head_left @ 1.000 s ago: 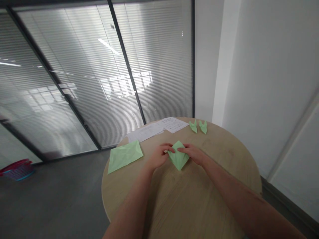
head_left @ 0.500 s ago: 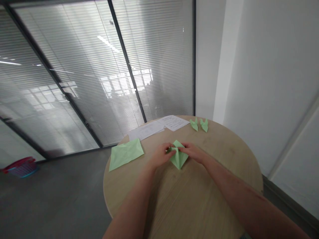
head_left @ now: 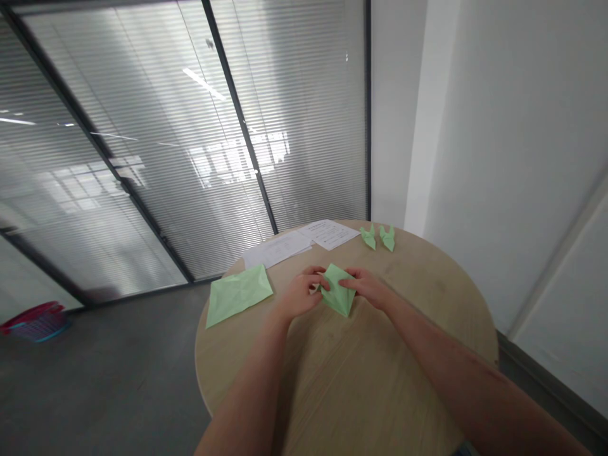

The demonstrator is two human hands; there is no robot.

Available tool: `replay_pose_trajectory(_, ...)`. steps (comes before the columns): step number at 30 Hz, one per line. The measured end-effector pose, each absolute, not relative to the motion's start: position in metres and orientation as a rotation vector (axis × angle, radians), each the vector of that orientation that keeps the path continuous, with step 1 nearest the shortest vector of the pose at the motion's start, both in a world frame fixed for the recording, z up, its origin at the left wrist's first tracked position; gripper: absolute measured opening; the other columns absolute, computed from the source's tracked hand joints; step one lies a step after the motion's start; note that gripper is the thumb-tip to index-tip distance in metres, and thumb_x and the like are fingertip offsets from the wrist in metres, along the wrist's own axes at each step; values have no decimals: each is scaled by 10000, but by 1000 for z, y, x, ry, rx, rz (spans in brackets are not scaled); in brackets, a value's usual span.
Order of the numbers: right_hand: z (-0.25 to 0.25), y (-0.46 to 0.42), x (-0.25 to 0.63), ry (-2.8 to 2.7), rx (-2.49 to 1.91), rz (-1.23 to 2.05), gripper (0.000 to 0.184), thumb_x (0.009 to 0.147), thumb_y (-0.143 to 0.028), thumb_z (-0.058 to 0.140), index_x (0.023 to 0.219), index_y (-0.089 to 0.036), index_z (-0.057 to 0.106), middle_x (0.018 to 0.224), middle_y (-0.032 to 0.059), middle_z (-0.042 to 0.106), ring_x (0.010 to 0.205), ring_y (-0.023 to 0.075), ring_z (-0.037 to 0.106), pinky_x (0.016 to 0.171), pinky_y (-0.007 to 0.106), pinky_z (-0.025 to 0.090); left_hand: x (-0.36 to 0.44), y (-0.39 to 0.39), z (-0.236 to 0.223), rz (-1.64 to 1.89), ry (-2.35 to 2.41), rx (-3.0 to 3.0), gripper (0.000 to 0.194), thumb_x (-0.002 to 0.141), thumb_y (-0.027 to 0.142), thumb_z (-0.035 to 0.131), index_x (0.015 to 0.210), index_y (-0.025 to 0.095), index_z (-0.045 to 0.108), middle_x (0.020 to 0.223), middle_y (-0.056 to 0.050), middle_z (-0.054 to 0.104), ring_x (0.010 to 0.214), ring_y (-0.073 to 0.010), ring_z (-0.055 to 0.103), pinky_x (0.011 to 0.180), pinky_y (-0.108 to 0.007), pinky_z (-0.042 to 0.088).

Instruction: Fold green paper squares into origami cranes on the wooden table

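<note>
A partly folded light green paper lies on the round wooden table between my hands, its point toward me. My left hand pinches its left edge with curled fingers. My right hand pinches its right edge the same way. Both forearms reach in from the bottom of the view.
A flat green sheet lies at the table's left edge. White printed papers lie at the far edge, with two small folded green figures beside them. Glass partitions with blinds stand behind; a white wall is on the right. A red basket sits on the floor, far left.
Both hands have shifted slightly on the folded paper, pressing its upper flaps inward; the paper looks a little narrower and more raised than a second ago.
</note>
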State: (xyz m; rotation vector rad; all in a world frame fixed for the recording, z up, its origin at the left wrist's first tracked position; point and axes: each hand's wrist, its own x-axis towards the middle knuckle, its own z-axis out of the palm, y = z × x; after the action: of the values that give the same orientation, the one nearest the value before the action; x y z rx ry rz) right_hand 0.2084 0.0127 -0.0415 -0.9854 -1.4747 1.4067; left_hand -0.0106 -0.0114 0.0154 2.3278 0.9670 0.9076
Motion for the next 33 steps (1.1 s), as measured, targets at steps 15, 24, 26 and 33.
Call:
replay_pose_trajectory(15,-44,14,208,-1533,-983,1389,497,703,-479,752,1064,-139,719,915,47,697,739,129,588,669,219,426,-12,-2,5,889,1068,2326,158,878,313,647,860,190,744,1101,-80,695,871,-183,656,686,-261,517)
replay_pose_trajectory(24,-45,14,206,-1555,-947,1348,481,718,-488,748,1048,-140,720,921,50,697,758,133,583,671,216,419,-8,7,-9,1127,1117,2057,199,778,329,733,869,186,628,738,16,593,651,-134,522,617,-258,412)
replay_pose_trajectory(26,-45,14,205,-1558,-954,1340,478,723,-495,742,1044,-142,718,914,51,695,745,136,581,663,221,412,-8,10,-11,1172,1072,1972,276,748,335,758,930,188,613,709,36,558,629,-127,502,593,-248,387)
replay_pose_trajectory(33,-42,14,203,-1607,-981,1148,436,742,-502,726,982,-139,730,953,56,705,858,173,608,770,250,442,-3,6,-7,1000,1047,1804,357,763,441,746,964,148,708,702,5,619,623,-145,543,595,-266,381)
